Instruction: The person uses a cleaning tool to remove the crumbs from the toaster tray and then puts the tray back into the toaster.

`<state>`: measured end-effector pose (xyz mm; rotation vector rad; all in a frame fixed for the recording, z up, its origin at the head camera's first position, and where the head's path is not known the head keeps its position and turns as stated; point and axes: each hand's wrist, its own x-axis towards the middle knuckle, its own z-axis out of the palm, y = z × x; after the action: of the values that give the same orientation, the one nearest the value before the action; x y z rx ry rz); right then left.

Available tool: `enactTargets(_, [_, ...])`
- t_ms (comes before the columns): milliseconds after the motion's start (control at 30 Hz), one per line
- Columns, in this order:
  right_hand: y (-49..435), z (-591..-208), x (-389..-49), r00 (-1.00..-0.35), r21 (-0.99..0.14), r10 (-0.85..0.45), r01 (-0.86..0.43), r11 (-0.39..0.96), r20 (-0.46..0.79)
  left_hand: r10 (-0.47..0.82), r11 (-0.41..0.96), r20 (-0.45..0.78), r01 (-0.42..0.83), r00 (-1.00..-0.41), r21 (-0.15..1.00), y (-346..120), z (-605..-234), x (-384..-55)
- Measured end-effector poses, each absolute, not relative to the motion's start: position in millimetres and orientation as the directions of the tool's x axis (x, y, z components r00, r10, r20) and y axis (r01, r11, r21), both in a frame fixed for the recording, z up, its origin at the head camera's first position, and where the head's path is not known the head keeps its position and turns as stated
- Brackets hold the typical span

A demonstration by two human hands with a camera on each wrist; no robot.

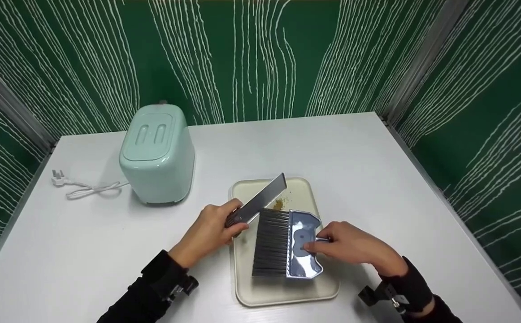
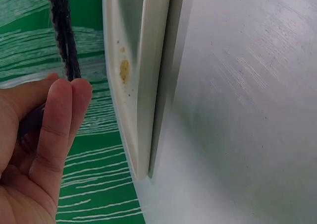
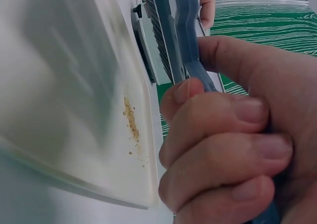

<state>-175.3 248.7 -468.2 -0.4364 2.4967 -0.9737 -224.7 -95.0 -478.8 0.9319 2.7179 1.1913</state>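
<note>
No text, label, brand, number or sign can be read in any of the three views.
</note>
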Motion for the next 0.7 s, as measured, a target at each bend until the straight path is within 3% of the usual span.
enactTargets(700, [267.3, -470.8, -188.3, -0.906, -0.648, -0.301, -0.039, 0.761, -0.299, 0.547, 0.49, 0.27, 0.564, -0.793, 0.665, -97.2, -483.1, -226.4])
